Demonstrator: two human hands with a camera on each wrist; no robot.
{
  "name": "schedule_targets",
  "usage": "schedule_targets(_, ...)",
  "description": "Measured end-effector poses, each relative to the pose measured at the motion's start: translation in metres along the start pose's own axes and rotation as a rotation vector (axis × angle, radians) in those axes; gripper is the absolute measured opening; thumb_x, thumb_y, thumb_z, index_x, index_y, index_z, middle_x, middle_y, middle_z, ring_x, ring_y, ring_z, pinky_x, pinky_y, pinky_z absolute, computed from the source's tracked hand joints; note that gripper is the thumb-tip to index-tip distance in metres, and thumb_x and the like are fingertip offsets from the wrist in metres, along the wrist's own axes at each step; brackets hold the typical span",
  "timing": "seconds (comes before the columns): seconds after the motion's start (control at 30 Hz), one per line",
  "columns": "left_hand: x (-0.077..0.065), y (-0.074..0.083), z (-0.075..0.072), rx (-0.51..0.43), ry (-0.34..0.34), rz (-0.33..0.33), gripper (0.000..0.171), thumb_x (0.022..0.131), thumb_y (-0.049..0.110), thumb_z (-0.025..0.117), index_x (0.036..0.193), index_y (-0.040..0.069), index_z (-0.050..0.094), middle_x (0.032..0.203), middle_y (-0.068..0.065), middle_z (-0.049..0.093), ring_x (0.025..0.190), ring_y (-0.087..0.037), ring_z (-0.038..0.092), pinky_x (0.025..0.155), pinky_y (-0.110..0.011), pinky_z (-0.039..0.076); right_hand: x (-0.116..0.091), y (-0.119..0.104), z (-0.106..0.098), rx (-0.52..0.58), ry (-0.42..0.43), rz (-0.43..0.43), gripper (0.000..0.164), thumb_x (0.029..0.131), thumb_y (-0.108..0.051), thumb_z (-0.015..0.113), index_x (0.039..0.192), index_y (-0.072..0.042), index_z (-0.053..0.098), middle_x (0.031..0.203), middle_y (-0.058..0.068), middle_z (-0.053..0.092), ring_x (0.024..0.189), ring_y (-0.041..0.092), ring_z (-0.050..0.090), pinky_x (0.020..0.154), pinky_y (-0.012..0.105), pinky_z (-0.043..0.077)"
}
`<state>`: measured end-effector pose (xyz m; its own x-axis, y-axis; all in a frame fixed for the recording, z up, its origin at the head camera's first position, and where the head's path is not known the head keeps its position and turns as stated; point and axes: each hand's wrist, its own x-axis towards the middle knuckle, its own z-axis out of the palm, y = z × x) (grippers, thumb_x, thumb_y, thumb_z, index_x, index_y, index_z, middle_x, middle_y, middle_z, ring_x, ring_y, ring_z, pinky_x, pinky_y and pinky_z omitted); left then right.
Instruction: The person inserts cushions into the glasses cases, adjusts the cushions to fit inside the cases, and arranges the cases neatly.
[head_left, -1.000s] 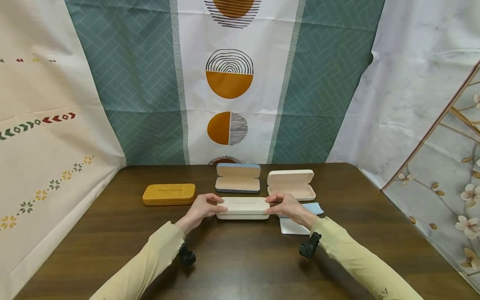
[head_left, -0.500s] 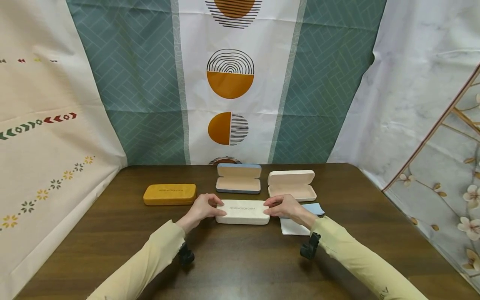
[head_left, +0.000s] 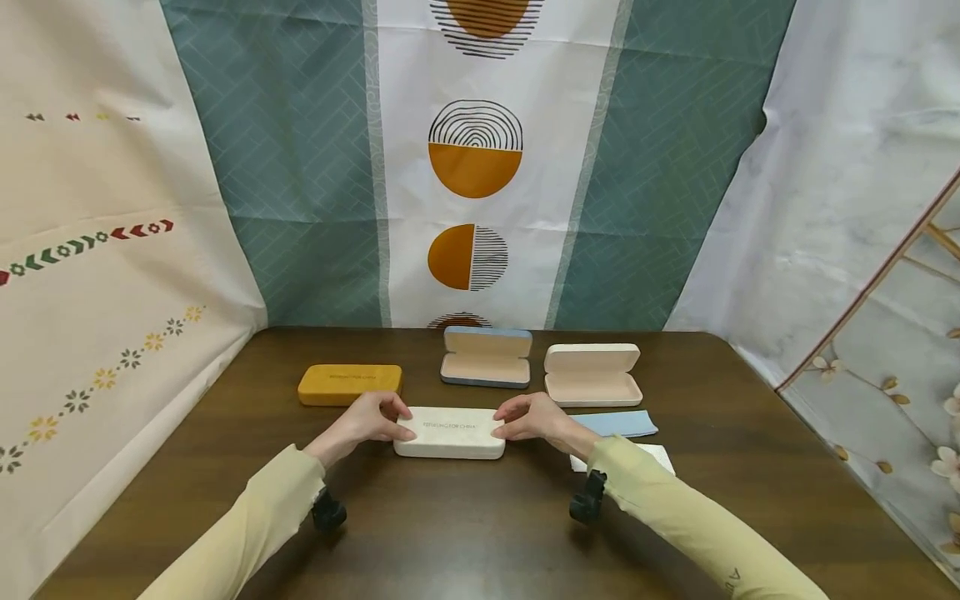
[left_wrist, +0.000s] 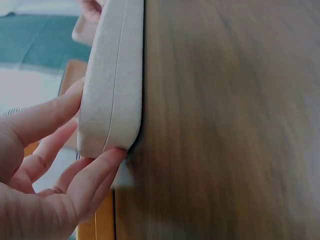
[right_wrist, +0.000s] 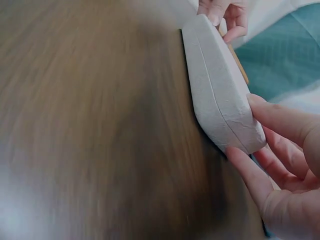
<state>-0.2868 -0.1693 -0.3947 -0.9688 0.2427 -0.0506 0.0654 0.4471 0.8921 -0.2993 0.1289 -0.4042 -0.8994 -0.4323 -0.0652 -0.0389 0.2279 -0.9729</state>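
A closed cream glasses case (head_left: 450,433) with small lettering on its lid lies lengthwise across the wooden table, between both hands. My left hand (head_left: 369,419) pinches its left end, with one fingertip at the lower edge in the left wrist view, where the seam of the case (left_wrist: 114,85) shows. At the opposite end my right hand (head_left: 536,419) pinches the case by its corner. In the right wrist view, the thumb and fingers of that hand (right_wrist: 285,160) bracket the end of the case.
A yellow glasses case (head_left: 349,384) lies closed at the back left. Behind the hands stand an open blue case (head_left: 486,369) and an open white case (head_left: 592,387). A light blue cloth (head_left: 618,422) and a white cloth (head_left: 658,455) lie by the right forearm.
The cream case's front seam, seen in the head view a second ago, has gone from sight as the lid came down. Both hands then moved the case left and slightly toward me.
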Motion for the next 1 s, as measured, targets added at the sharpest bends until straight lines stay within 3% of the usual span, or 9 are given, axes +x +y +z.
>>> schedule_targets(0.23,-0.02,-0.018,-0.042,0.004,-0.03,0.021,0.031,0.067,0.011,0.08,0.088,-0.002,0.062,0.087,-0.011,0.054,0.075,-0.021,0.05,0.066,-0.032,0.05,0.02,-0.009,0.04,0.016,-0.02,-0.007,0.028,0.071,0.001,0.075,0.096,0.008,0.064,0.084,0.011,0.064,0.073,0.017,0.062,0.067,0.032,0.05)
schedule_targets(0.4,-0.037,-0.033,-0.069,-0.004,-0.034,-0.009,0.032,0.068,0.011,0.08,0.089,-0.003,0.061,0.087,-0.012,0.054,0.076,-0.021,0.051,0.066,-0.032,0.05,0.032,-0.016,0.073,0.033,-0.041,0.003,0.025,0.07,0.002,0.075,0.093,0.006,0.065,0.083,0.011,0.064,0.071,0.017,0.062,0.066,0.032,0.05)
schedule_targets(0.7,-0.053,-0.055,-0.113,-0.012,-0.038,-0.024,0.036,0.067,0.009,0.08,0.093,-0.005,0.06,0.095,-0.015,0.051,0.078,-0.021,0.052,0.068,-0.032,0.05,0.053,-0.027,0.121,0.01,-0.006,0.034,0.022,0.067,0.001,0.078,0.086,0.002,0.068,0.08,0.007,0.064,0.069,0.015,0.061,0.062,0.028,0.051)
schedule_targets(0.83,-0.06,-0.064,-0.129,-0.021,-0.036,-0.019,0.036,0.068,0.008,0.079,0.095,-0.007,0.059,0.1,-0.016,0.051,0.08,-0.021,0.054,0.069,-0.032,0.049,0.061,-0.031,0.137,-0.004,0.001,0.027,0.022,0.066,-0.002,0.079,0.086,0.0,0.069,0.079,0.005,0.063,0.068,0.013,0.061,0.061,0.027,0.051)
schedule_targets(1.0,-0.062,-0.07,-0.138,-0.032,-0.037,-0.003,0.038,0.069,0.008,0.079,0.097,-0.008,0.058,0.099,-0.017,0.052,0.079,-0.021,0.054,0.068,-0.032,0.049,0.065,-0.034,0.147,-0.017,0.022,0.032,0.022,0.066,-0.002,0.079,0.085,0.0,0.069,0.076,0.004,0.064,0.067,0.013,0.061,0.06,0.026,0.05)
